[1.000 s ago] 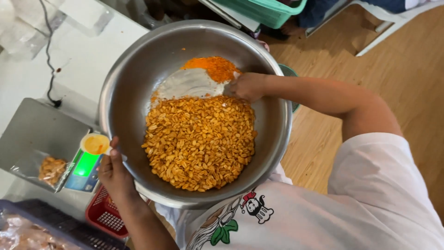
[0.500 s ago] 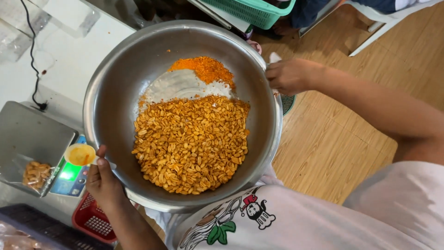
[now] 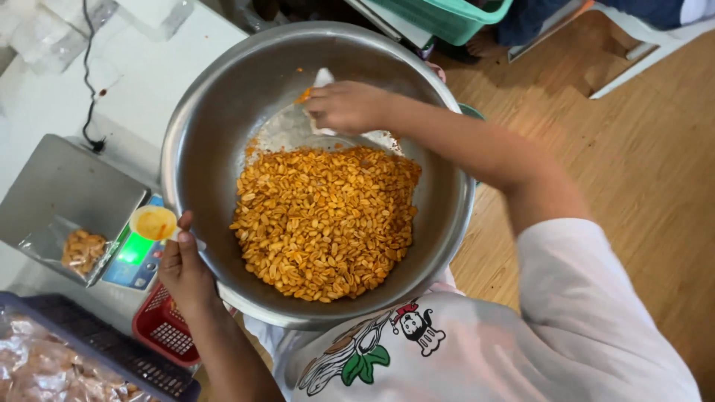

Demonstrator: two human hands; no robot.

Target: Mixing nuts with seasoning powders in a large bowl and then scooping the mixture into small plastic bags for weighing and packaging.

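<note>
The left hand (image 3: 182,272) grips the rim of the large round steel bowl (image 3: 216,112) on the lap; the right hand (image 3: 346,104), closed on what seems a white scoop (image 3: 323,77), stirs powder into orange-coated peanuts (image 3: 324,219), needing deeper turning.

The bowl (image 3: 216,112) is plain silver steel; the peanuts (image 3: 324,219) in it are orange-gold, with white powder (image 3: 287,134) at twelve o'clock. At nine o'clock the scale (image 3: 71,190) is grey with a green-lit screen. The basket (image 3: 167,335) at seven o'clock is red, the crate (image 3: 454,15) at one o'clock teal. The shirt (image 3: 521,342) is white with a green-leaf cartoon print.
</note>
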